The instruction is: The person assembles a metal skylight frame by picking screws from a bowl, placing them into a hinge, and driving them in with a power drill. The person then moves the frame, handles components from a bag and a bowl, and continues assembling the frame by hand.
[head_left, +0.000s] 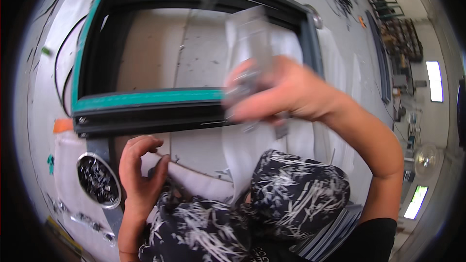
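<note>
A large rectangular frame [145, 101] of black and dark grey profiles lies in front of me, with green strips along its left and near sides. My right hand [291, 90] is closed around a grey metal tool [255, 34] above the frame's near side. Motion smears both, so I cannot make out the tool's exact kind. My left hand [138, 174] is just short of the frame's near left corner, fingers curved and thumb apart, with nothing visible in it. Left of that hand stands a metal bowl [109, 206] full of small dark and shiny pieces.
My knees in patterned dark cloth [301, 194] are close to the frame. Dark strips [330, 235] lie by my right leg. A black cable [57, 63] curves at the left. Long dark profiles [379, 58] and cluttered equipment are on the right.
</note>
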